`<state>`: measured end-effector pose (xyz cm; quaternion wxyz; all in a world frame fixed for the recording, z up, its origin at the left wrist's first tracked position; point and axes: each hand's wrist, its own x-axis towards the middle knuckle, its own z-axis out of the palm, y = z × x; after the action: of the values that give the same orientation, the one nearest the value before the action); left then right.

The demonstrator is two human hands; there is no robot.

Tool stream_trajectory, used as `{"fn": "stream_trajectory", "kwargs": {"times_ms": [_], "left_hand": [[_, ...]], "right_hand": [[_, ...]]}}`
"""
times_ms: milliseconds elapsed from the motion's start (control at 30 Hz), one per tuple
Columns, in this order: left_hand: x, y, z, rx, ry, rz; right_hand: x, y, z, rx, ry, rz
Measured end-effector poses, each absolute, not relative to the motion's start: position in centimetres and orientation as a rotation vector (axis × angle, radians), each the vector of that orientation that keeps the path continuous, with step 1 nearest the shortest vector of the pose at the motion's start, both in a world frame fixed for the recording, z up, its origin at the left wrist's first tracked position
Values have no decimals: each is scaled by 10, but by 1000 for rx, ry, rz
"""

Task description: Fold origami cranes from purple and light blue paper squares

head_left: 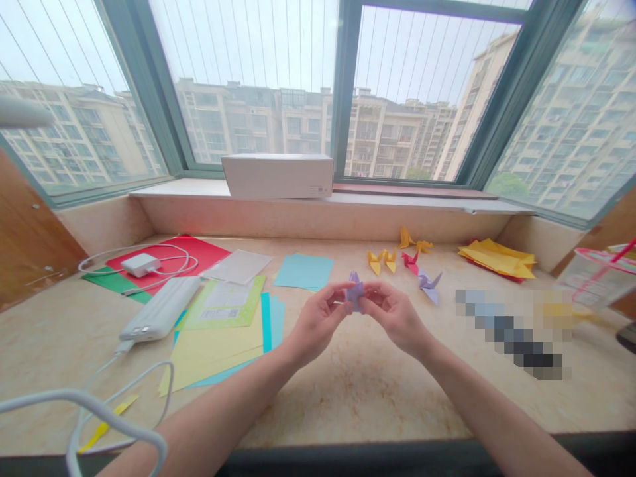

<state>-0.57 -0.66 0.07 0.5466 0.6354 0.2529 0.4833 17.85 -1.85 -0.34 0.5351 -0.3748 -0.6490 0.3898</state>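
Observation:
A small purple folded paper piece (354, 295) is held upright between both hands above the counter. My left hand (320, 318) pinches its left side with thumb and fingers. On its right side, my right hand (395, 315) grips it the same way. Just beyond the hands stand finished-looking paper cranes: a purple crane (429, 286), a red crane (410, 262) and several yellow ones, among them a yellow crane (374, 262). Light blue paper sheets (304, 270) lie behind my left hand.
Left on the counter (348, 391) are yellow paper sheets (213, 354), red paper (211, 248), a white power bank (161, 308), a charger (140, 264) and looping cables. At right sit yellow folded papers (497, 257) and a clear cup (603, 275). A white box (278, 177) rests on the windowsill.

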Motion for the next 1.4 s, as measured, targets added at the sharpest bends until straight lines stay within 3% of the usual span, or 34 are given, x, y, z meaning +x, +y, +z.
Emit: {"fn": "stream_trajectory", "kwargs": {"times_ms": [300,733,1067,1400], "left_hand": [[-7,-8,8,1557,566,1174],[-8,-14,15,1522,656,1195],[-5,-10,8,1403,645,1286],[-4,-11,11,1364,655,1222]], "right_hand": [[181,-25,2,-802,-1573,881],[184,-30,6,-760,-1800,536],[177,-27,-2,-827,-1511,793],[171,-25,-5,-789,-1375,758]]}}
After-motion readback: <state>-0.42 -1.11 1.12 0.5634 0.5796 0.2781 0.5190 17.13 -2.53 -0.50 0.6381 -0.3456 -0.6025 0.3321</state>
